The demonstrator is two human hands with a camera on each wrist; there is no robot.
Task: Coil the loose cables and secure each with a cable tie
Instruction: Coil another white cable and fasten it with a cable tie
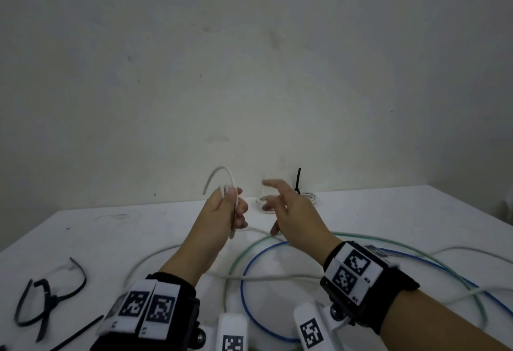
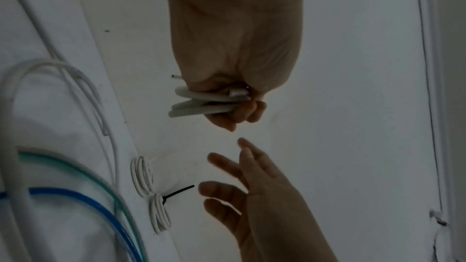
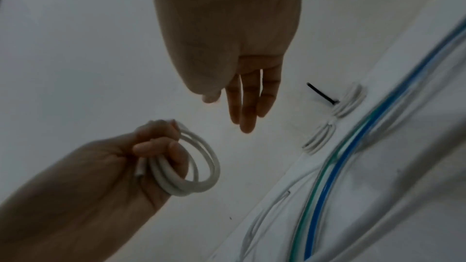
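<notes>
The left hand (image 1: 226,209) is raised above the white table (image 1: 388,212), its fingers curled round a small coil of white cable (image 3: 191,168) of about three loops; from the head view the loops stick up out of the fist and a tail of the same cable drops from the hand to the table. The right hand (image 1: 291,212) hangs just beside it, apart from the coil, with its fingers spread and relaxed and nothing in them. Near the table's far edge, beyond the right hand, lies one finished white coil (image 2: 151,192), pinched in the middle into two lobes by a black cable tie (image 2: 176,193) whose free end stands up. Toward the near edge, under both forearms, three loose cables sprawl in wide loops that cross each other: one blue cable (image 1: 249,295), one green cable (image 1: 236,262) and one pale grey-white cable (image 1: 277,277). At the near left corner lies a bunch of spare black cable ties (image 1: 44,303), at least three, some bent into curves and one straight; their exact count cannot be told. Each wrist wears a black band with square printed markers.
</notes>
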